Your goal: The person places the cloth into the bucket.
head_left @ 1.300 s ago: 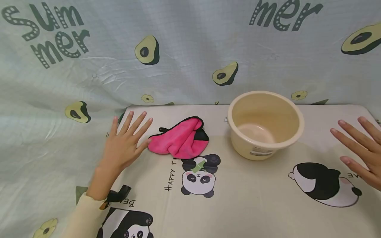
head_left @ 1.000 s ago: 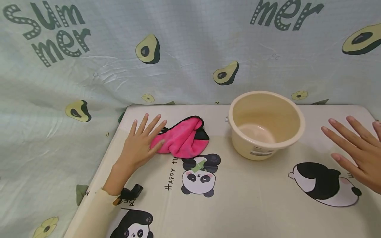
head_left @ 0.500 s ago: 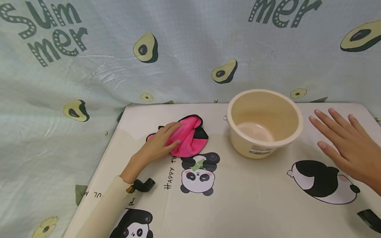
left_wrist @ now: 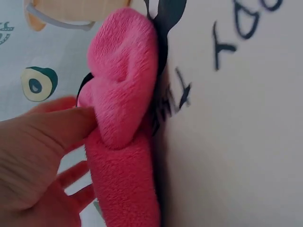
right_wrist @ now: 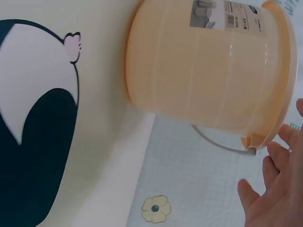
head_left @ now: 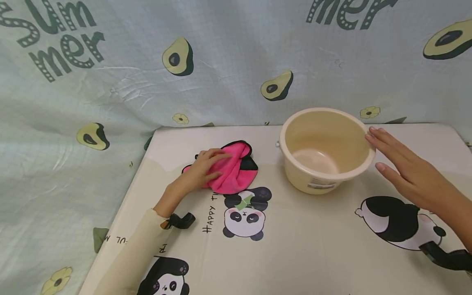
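Observation:
A crumpled pink plush cloth (head_left: 237, 174) with black edging lies on the left half of the table. My left hand (head_left: 197, 172) rests on its left part, fingers spread and slightly bent. In the left wrist view the thumb (left_wrist: 71, 125) touches a fold of the cloth (left_wrist: 123, 184), and the other fingers stand apart behind it. To the right stands an upright cream bucket (head_left: 295, 174), nothing inside. My right hand (head_left: 413, 178) is beside it with straight fingers, fingertips right at the right side of the rim. In the right wrist view the bucket's wire handle (right_wrist: 220, 145) hangs behind.
The table (head_left: 295, 254) has a pale cover printed with pandas. A hanging curtain (head_left: 228, 49) with avocado prints borders its back and left edges. Black straps with camera mounts (head_left: 180, 221) sit at both wrists.
My left hand has moved right and down onto the pink cloth. My right hand has come left from the table's right side to the bucket rim. Cloth and bucket stay in place.

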### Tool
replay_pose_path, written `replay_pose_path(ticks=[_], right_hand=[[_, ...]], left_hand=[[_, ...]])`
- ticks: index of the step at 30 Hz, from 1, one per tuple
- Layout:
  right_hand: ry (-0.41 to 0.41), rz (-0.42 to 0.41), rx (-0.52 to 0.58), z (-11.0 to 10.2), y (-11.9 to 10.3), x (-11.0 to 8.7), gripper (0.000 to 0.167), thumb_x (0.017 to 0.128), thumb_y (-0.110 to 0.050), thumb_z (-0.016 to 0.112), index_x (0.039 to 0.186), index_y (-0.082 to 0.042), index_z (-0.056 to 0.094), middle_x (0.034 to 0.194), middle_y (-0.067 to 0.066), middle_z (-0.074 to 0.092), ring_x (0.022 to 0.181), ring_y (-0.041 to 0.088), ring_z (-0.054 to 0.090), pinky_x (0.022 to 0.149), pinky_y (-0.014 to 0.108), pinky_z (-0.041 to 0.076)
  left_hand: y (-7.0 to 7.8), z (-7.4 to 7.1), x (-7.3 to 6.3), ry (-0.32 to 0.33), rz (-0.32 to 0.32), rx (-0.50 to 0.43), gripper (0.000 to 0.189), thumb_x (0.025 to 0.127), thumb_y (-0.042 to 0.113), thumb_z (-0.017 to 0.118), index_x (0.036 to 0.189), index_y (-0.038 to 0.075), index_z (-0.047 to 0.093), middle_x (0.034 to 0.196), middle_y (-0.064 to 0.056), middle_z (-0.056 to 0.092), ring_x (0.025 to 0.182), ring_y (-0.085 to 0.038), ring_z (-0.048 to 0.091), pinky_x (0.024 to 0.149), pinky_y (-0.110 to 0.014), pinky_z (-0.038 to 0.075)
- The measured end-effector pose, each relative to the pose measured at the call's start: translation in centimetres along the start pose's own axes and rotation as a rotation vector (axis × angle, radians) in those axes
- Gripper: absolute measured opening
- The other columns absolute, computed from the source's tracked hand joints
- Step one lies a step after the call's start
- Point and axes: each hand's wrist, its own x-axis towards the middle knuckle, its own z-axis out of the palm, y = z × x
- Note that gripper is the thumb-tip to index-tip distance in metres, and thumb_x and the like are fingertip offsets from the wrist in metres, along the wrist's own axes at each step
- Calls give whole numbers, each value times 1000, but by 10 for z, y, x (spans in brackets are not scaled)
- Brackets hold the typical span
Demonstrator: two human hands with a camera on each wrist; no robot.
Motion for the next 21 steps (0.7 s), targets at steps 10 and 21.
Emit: replay_pose_path(ticks=[10,21], right_hand=[[-47,8,195,0,11,23,72,99,-7,60,162,-24,29,170,-7,13,152,-1,8,125,44,8],[-152,56,356,3,23,43,92,92,0,69,164,-25,19,171,-6,4,154,3,2,124,44,10]], left_hand=[[-8,0,18,-264,162,-23,53,103,6,56,155,13,44,169,-13,18,153,-47,10,122,-61,16],[-14,6,23,-417,136,82,59,103,16,40,161,24,32,171,-8,-2,156,-37,-3,124,-58,4]])
